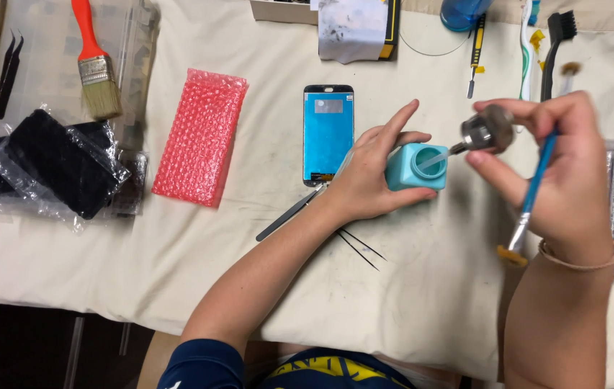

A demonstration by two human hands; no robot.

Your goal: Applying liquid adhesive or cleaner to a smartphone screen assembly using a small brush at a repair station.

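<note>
L hand [368, 180] grips teal bottle [415, 167].
R hand [555, 162], at bottle's 3 o'clock, pinches metal cap [487, 130] & blue brush [534, 191].

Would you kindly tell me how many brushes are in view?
4: an orange-handled flat paintbrush top left, a black-bristled brush and a white toothbrush top right, and a blue-handled thin brush in the right hand. Others may be hidden.
</note>
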